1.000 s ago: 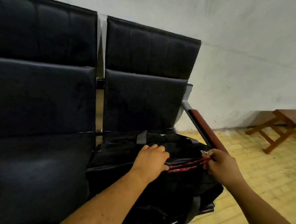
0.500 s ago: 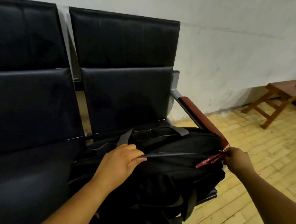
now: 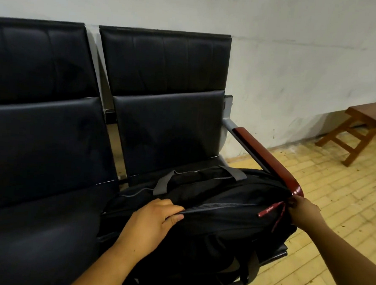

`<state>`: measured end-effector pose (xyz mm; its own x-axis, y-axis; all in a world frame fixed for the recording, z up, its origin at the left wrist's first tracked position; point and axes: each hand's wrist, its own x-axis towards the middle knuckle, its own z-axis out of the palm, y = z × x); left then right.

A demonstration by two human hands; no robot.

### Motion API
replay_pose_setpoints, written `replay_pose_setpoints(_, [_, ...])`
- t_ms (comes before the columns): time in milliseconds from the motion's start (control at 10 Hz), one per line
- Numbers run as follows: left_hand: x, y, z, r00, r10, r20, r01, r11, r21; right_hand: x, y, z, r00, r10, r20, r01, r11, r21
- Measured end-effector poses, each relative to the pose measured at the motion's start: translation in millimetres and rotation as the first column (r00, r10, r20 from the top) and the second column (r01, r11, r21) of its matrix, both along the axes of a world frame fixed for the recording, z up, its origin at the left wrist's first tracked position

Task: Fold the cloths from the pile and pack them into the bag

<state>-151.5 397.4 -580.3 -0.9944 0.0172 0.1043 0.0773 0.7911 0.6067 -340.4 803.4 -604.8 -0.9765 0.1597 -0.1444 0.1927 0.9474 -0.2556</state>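
Lining a white wall (image 3: 297, 61), the black bench (image 3: 49, 156) bears the bag (image 3: 221, 228).

Nothing really readable here

Only lettering I can spot is some pale cursive script on the red tag (image 3: 268, 210) at the zip end of the black bag (image 3: 221, 223), and it's way too small and blurry to make out.

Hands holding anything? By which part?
Left hand grips the black bag at the fabric beside its zipper line. Right hand pinches the bag's right end, where the red pull tags hang; the exact part pinched is hidden.
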Motion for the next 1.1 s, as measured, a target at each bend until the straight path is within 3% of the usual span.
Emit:
replay_pose_setpoints(100, [9.7, -11.2, -2.2, 0.999, 0.021, 0.042, -0.019, 0.999, -0.046, 28.8, -33.7, 32.0, 0.989, 0.001, -0.151, -0.022, 0.99, -0.14])
replay_pose_setpoints(200, [24.7, -30.3, -5.5, 0.995, 0.083, 0.048, -0.076, 0.989, -0.129, 66.2, -102.9, 54.5, 0.934, 0.166, -0.317, -0.246, 0.941, -0.233])
replay_pose_setpoints(300, [41.4, -49.6, -9.1, 0.99, 0.135, 0.049, -0.126, 0.98, -0.156, 106.7, -186.3, 54.8, 0.852, 0.421, -0.311, -0.497, 0.837, -0.23])
replay_pose_setpoints(400, [54.6, -68.7, -14.8, 0.987, 0.146, 0.063, -0.134, 0.976, -0.17, 137.7, -257.2, 41.5, 0.767, 0.604, -0.216, -0.632, 0.77, -0.091])
replay_pose_setpoints(500, [70.0, -89.8, -29.9, 0.988, 0.136, 0.078, -0.129, 0.988, -0.083, 153.3, -298.5, 17.7, 0.733, 0.662, -0.155, -0.669, 0.743, 0.007])
replay_pose_setpoints(600, [76.0, -114.3, -53.0, 0.985, 0.097, 0.14, -0.108, 0.992, 0.072, 155.6, -327.5, -16.1, 0.737, 0.636, -0.23, -0.64, 0.766, 0.069])
replay_pose_setpoints(700, [59.0, -142.7, -49.9, 0.964, 0.089, 0.252, -0.174, 0.925, 0.338, 148.1, -356.9, -23.4, 0.799, 0.518, -0.306, -0.545, 0.838, -0.005])
replay_pose_setpoints(800, [37.3, -188.3, -17.2, 0.946, 0.175, 0.274, -0.302, 0.785, 0.541, 139.2, -410.6, 11.8, 0.82, 0.467, -0.331, -0.557, 0.786, -0.271])
replay_pose_setpoints(900, [22.2, -244.8, 40.5, 0.935, 0.295, 0.199, -0.355, 0.727, 0.588, 131.7, -492.8, 87.7, 0.853, 0.431, -0.295, -0.521, 0.664, -0.537])
replay_pose_setpoints(1100, [21.3, -345.5, 213.1, 0.836, 0.497, 0.233, -0.519, 0.579, 0.629, 131.3, -632.4, 264.0, 0.908, 0.392, -0.15, -0.37, 0.579, -0.727])
